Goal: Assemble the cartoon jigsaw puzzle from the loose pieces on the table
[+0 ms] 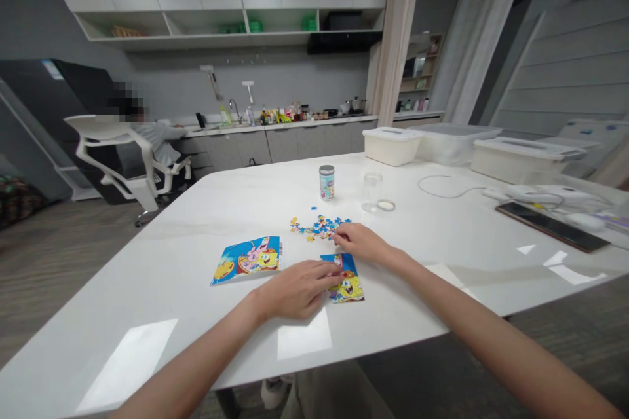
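Observation:
My left hand lies palm down with its fingers stretched over a partly joined jigsaw puzzle, which shows a yellow cartoon sponge on blue. Under the fingers, part of the puzzle's left side is hidden. Loose puzzle pieces are spread in a small heap just beyond. At the heap's right edge, my right hand has its fingers curled together; whatever is between the fingertips is too small to make out. Left of my left hand rests a creased picture sheet with similar cartoon figures.
Behind the pieces stand a printed canister and a clear jar, with a round lid beside it. Plastic bins, a cable and a phone occupy the table's right side. A person sits on a white chair at far left.

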The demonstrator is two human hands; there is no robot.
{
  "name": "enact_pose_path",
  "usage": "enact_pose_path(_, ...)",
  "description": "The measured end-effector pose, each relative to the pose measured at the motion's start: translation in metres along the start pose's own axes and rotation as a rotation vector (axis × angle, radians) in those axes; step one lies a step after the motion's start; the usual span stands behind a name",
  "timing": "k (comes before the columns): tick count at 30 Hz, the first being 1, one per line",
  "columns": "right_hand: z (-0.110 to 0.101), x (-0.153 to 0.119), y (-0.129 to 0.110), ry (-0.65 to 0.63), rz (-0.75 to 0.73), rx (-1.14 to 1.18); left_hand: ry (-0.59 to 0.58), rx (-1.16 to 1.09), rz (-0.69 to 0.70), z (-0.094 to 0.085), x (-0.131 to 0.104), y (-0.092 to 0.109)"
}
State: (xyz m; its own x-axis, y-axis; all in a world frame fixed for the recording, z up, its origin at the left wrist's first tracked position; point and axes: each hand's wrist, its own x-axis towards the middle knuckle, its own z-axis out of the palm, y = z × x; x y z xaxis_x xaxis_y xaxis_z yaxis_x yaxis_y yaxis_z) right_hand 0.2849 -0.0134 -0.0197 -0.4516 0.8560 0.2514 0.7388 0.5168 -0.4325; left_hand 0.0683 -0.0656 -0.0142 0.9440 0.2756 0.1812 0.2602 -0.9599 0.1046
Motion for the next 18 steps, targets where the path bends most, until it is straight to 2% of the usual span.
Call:
enact_pose_path(8,-0.002,0.005,0.011,0.140,0.034,-0.025,0.037,0.081,-0.071,-0.001,-0.004,0.003)
enact_pose_path(18,0.001,0.006,0.019,0.124,0.028,-0.043,0.059,0.141,-0.100,0.001,-0.004,0.005)
